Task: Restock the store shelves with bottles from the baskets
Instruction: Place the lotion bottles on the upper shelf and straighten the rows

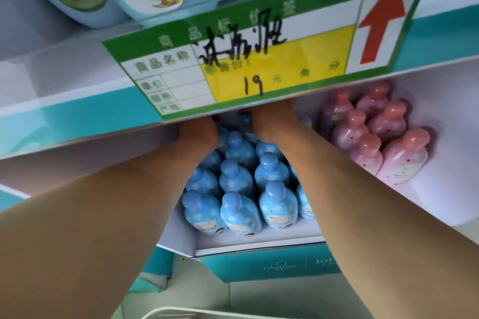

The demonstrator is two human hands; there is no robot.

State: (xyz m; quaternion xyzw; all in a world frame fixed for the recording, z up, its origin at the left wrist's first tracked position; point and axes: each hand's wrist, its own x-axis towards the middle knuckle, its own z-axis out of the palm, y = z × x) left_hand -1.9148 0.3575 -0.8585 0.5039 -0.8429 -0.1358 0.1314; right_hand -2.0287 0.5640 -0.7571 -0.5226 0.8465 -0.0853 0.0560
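Green-and-yellow price tag (241,59) on the shelf edge reads "19", beside a red arrow (381,21)

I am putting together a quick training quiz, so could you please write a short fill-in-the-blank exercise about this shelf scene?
1. The bottles between the two forearms are ___ in colour.
2. The pink bottles stand to the ___ of them.
3. The handwritten number on the price sign is ___.
4. The arrow on the sign points ___.

Missing words: blue; right; 19; up.

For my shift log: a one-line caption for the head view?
Both hands reach deep among blue bottles on the shelf, fingers hidden behind the price sign; pink bottles stand right.
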